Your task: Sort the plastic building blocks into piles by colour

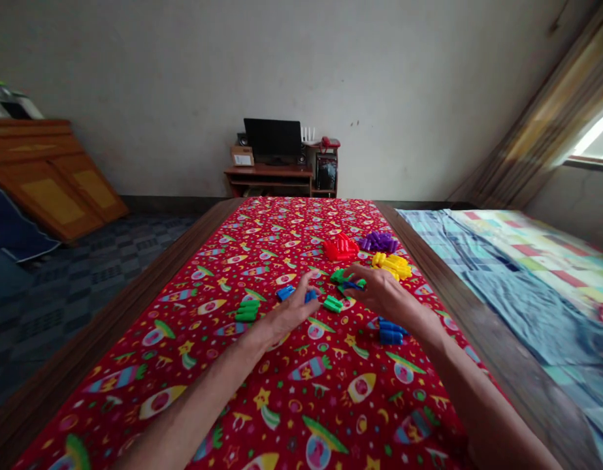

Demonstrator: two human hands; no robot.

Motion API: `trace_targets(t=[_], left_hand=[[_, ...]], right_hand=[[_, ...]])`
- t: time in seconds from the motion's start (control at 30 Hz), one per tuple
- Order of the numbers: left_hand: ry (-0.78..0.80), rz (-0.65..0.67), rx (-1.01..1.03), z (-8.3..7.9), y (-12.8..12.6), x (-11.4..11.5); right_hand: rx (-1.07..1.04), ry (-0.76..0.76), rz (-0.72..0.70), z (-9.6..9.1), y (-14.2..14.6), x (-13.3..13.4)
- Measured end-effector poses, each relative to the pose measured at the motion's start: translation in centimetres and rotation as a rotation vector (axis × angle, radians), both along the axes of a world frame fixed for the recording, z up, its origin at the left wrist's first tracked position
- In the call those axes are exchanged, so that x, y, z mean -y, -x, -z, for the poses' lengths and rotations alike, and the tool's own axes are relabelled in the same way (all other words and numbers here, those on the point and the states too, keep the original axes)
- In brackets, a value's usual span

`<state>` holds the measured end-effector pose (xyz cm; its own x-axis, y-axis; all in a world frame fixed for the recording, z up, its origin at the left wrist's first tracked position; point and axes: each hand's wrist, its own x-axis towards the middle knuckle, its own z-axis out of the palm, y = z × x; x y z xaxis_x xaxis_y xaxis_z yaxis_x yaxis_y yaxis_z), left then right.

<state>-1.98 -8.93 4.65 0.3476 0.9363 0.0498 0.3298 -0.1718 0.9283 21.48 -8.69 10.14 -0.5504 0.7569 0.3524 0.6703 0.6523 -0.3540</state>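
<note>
My left hand [297,305] is low over the cloth with its fingers apart, beside several small blue plastic pieces [285,292]; some blue shows between its fingers. My right hand [377,289] is curled, with a blue plastic piece [351,285] at its fingertips, over a small heap of green pieces [338,276]. Between the hands lies a small green group [333,303]. Another row of green pieces [247,311] is left of my left hand. More blue pieces [391,331] lie below my right wrist.
Red pieces [341,247], purple pieces [378,242] and yellow pieces [392,266] lie in heaps at the right. The red patterned cloth [203,352] covers a brown table [531,346]. Beyond stands a desk with a monitor [273,140]; a bed [507,281] is on the right.
</note>
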Motion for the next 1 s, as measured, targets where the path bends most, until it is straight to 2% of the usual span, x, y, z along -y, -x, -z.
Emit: trace_targets(t=[0.07, 0.17, 0.27, 0.33, 0.47, 0.67, 0.77, 0.9, 1.0], left_hand=[[-0.046, 0.097, -0.037, 0.2, -2.3, 1.2], [-0.155, 0.175, -0.074, 1.3, -6.0, 2.1], [-0.263, 0.167, -0.106, 2.7, -9.1, 2.0], [-0.282, 0.12, -0.123, 3.4, -10.5, 1.4], [-0.317, 0.055, -0.085, 3.9, -11.4, 0.2], [-0.444, 0.181, -0.05, 5.9, -12.0, 0.5], [-0.448, 0.254, -0.04, 6.6, -12.2, 1.0], [-0.522, 0.316, -0.061, 6.1, -12.3, 0.8], [-0.57, 0.24, -0.078, 4.9, -12.8, 0.2]], right_hand=[[0.016, 0.06, 0.029, -0.5, -2.1, -0.3], [0.118, 0.134, 0.039, -0.1, -4.8, -0.4], [0.188, 0.158, 0.083, 1.2, -6.9, -0.6], [0.187, 0.199, 0.07, 2.0, -7.8, -0.7], [0.166, 0.225, -0.011, 2.7, -8.7, -1.0], [0.081, 0.141, 0.082, 2.3, -8.5, -0.5], [0.056, 0.121, 0.105, 2.0, -8.4, -0.2], [0.05, 0.083, 0.118, 2.1, -8.4, -0.2], [0.059, 0.043, 0.135, 2.3, -8.3, -0.3]])
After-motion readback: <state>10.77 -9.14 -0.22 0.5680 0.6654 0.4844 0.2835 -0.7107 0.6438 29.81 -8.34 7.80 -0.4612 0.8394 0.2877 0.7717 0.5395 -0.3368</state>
